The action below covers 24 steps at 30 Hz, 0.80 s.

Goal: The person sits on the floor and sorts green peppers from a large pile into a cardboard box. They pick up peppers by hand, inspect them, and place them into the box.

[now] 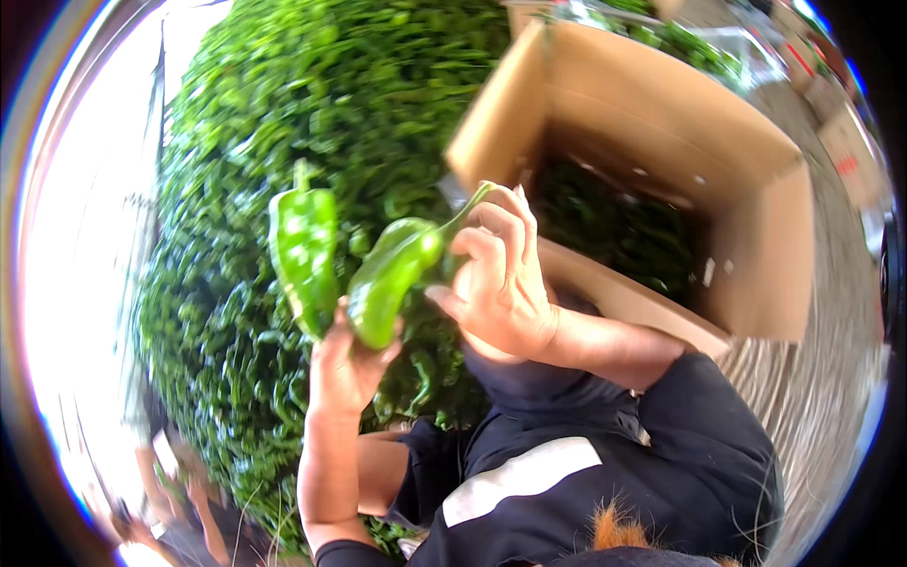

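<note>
My left hand is raised, gripping two large green peppers by their lower ends. One pepper stands nearly upright with its stem up. The other, a curved pepper, leans right, and its long stem reaches toward my right hand. My right hand's fingers are curled and spread, with a gap between them and the thumb. The stem's end is close to those fingers; I see nothing gripped there. Behind both hands rises a large heap of green peppers.
At my right stands an open cardboard box with dark green contents low inside. More cartons and a clear plastic bag lie beyond it. At lower left, another person's hands are visible.
</note>
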Tool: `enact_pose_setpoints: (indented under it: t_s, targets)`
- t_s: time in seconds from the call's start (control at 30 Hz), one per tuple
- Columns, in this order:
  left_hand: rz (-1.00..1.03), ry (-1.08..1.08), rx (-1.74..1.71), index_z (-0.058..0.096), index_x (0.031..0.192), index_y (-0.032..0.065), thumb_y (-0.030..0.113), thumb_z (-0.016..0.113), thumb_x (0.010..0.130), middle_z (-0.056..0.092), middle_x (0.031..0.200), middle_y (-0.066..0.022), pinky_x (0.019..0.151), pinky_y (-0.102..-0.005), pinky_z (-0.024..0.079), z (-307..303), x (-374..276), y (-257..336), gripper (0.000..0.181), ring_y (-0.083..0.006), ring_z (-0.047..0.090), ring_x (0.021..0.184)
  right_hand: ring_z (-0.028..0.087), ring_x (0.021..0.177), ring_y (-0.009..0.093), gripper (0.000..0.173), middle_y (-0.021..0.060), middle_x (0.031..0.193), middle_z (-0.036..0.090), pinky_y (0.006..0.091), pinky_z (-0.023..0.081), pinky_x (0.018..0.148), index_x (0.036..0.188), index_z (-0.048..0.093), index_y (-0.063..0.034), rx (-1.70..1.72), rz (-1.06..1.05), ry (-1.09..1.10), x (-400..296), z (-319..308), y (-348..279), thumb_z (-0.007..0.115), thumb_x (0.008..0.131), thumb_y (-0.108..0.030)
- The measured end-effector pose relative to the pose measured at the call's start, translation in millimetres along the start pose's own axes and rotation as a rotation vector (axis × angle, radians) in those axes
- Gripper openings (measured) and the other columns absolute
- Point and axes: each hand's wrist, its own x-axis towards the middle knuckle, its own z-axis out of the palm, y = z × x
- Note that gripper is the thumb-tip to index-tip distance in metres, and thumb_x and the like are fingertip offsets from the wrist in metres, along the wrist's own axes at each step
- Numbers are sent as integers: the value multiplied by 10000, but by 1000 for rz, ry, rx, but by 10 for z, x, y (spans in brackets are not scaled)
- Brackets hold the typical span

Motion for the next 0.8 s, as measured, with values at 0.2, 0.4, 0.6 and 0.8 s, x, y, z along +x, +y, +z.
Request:
enact_pose_setpoints:
  t_s: [0.2, 0.4, 0.6, 0.8]
  targets:
    - [-309, 89, 187, 474, 1273, 66, 321, 571, 967, 613, 1113, -92, 587, -284, 553, 845, 195, -355, 411, -180, 670, 854, 334, 1380, 393, 806, 95, 1518, 325, 767, 199, 1033, 1419, 338, -451, -359, -294, -108, -39, -783, 132, 743, 743, -284]
    - [-654, -443, 425, 315, 1408, 138, 339, 550, 968, 505, 1306, -166, 732, -310, 563, 1164, 596, -802, 538, -253, 609, 1089, 439, 1263, 305, 800, 108, 1222, 517, 634, 299, 1036, 1347, 458, -183, -311, -338, -598, -57, -1302, 698, 768, 642, -399]
    - [-593, -390, 165, 384, 1310, 12, 404, 468, 1001, 603, 1135, -225, 877, -437, 539, 1253, 772, -900, 507, -311, 627, 1060, 554, 1049, 336, 632, 142, 1082, 545, 443, 450, 871, 1215, 502, -67, -602, 298, -1051, -19, -1727, 1965, 676, 607, -76]
    - [-611, -469, 213, 473, 1209, -36, 231, 448, 1025, 617, 1111, -216, 882, -409, 540, 673, 582, -1060, 326, -299, 646, 1019, 473, 1249, 355, 436, 142, 1329, 479, 540, 452, 942, 1231, 514, -94, -965, 672, -828, -2042, -2061, 4218, 582, 804, -41]
